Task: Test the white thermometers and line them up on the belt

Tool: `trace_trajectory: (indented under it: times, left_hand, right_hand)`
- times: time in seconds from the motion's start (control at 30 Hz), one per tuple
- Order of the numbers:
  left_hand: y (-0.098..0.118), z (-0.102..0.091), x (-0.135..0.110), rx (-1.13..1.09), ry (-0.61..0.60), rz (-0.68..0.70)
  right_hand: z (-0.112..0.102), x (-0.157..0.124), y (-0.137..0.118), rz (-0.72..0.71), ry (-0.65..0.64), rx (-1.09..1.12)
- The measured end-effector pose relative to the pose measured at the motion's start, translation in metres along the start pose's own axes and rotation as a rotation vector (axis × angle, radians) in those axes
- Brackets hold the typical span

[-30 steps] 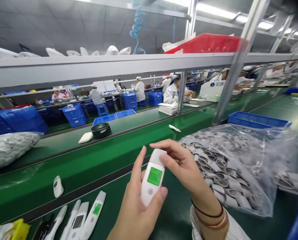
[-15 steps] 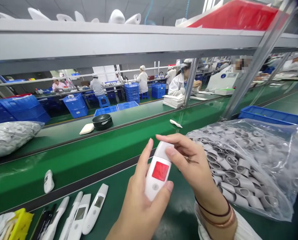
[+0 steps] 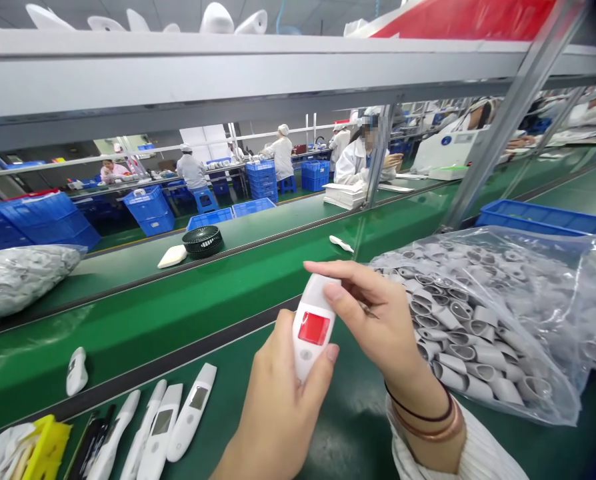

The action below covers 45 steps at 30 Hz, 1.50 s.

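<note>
A white handheld thermometer [image 3: 304, 363] with a red screen is held upright, tilted slightly, in the middle of the view. My left hand [image 3: 278, 393] wraps its lower body, thumb along the right edge below the screen. My right hand [image 3: 378, 313] grips the pale cap [image 3: 318, 288] at its top end between thumb and fingers. The cap sits on the thermometer; its far side is hidden by my fingers. Several similar thermometers [image 3: 193, 410] lie side by side on the green bench at lower left, some with grey screens.
A clear plastic bag [image 3: 553, 320] full of grey-white caps lies right of my hands. Beyond runs a green conveyor belt [image 3: 143, 313] carrying a white thermometer [image 3: 77, 372]. A yellow holder [image 3: 48, 447] stands at lower left. A shelf [image 3: 178, 73] crosses overhead; co-workers sit beyond.
The left index finger, raised beside the thermometer before, has folded in against it. Thermometer and hands sit slightly higher and left in view. The thermometer on the belt has shifted left.
</note>
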<state>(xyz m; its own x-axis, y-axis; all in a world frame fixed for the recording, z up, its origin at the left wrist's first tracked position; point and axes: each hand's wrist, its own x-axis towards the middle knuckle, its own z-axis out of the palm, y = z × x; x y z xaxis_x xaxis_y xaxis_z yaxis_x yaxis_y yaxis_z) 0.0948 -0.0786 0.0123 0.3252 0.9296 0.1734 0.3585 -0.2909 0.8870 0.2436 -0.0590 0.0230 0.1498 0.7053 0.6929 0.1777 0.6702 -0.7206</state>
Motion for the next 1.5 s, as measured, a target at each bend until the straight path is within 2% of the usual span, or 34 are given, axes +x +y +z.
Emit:
trace_trajectory:
  times: [0.23,0.3,0.43,0.67,0.73,0.87,0.97,1.17,1.27,1.37,1.43,1.5]
  left_hand:
    - [0.003,0.002,-0.003,-0.093,0.012,-0.062]
    - [0.003,0.0,-0.003,-0.185,-0.055,-0.101]
    - [0.002,-0.008,-0.003,-0.484,-0.298,-0.105]
    - [-0.001,-0.011,-0.004,-0.453,-0.298,-0.14]
    - [-0.001,-0.008,-0.003,-0.364,-0.243,-0.126]
    - [-0.002,-0.001,0.0,-0.037,0.039,-0.052]
    - [-0.005,0.002,0.004,0.214,0.2,0.086]
    - [-0.016,0.005,0.003,0.536,0.366,0.393]
    - [-0.018,0.006,0.003,0.57,0.394,0.454]
    - [-0.017,0.003,0.005,0.445,0.385,0.348]
    - [-0.015,-0.002,0.008,0.15,0.299,0.198]
    - [-0.014,-0.008,0.013,-0.255,0.168,0.066]
  right_hand:
    - [-0.002,0.0,0.001,0.054,-0.034,0.028]
    - [-0.002,0.001,0.001,0.062,-0.033,0.049]
    - [-0.004,0.003,0.001,0.084,-0.023,0.087]
    - [-0.006,0.005,0.003,0.108,-0.032,0.062]
    - [-0.005,0.005,0.004,0.116,-0.045,0.056]
    - [-0.004,0.006,0.006,0.133,-0.049,0.049]
    - [-0.003,0.006,0.008,0.144,-0.037,0.062]
    - [-0.001,0.008,0.008,0.145,-0.063,0.093]
    - [-0.002,0.008,0.01,0.188,-0.088,0.092]
    - [-0.005,0.007,0.015,0.212,-0.126,0.156]
    - [-0.007,0.006,0.017,0.227,-0.119,0.162]
    - [-0.009,0.004,0.015,0.228,-0.122,0.041]
